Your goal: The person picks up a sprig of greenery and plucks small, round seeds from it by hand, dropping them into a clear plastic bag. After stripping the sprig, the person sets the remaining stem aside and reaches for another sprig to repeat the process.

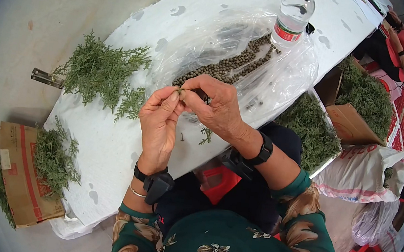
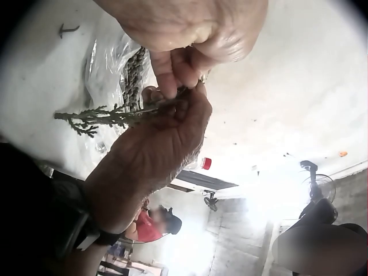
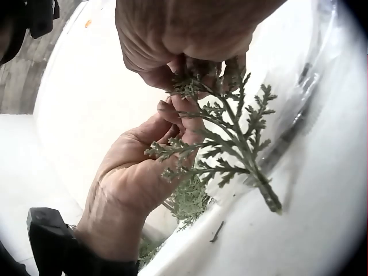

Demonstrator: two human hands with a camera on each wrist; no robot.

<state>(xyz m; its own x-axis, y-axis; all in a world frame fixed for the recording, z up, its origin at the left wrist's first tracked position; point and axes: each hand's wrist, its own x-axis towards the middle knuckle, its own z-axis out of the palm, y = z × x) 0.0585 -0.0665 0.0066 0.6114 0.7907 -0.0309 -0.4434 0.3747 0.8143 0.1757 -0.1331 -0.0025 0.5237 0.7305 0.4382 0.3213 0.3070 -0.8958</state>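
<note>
Together, my 2 hands met just above the tabletop (image 1: 107,144), over the near edge of the clear plastic sheet (image 1: 279,80). My left hand (image 1: 159,123) had its fingers curled in, thumb and fingertips pinching the top of a small green sprig (image 3: 230,144); my right hand (image 1: 217,107) was curled over it from the other side, pinching the same tip. The sprig hung down from that shared pinch, its stem end loose and pointing toward the tabletop, touching nothing.

Beyond my hands a heap of small round brown seeds (image 1: 230,66) lay on the plastic, with a water bottle (image 1: 292,13) standing at its far end. A pile of cut green branches (image 1: 102,72) sat to my left on the tabletop.

As I judged it, the risk lay in the grip: both pinches sat on the thin tip, so a hard tug could snap the sprig, or whatever came off could drop short of the plastic. A careless elbow could also scatter the seeds, which looked free to roll.
</note>
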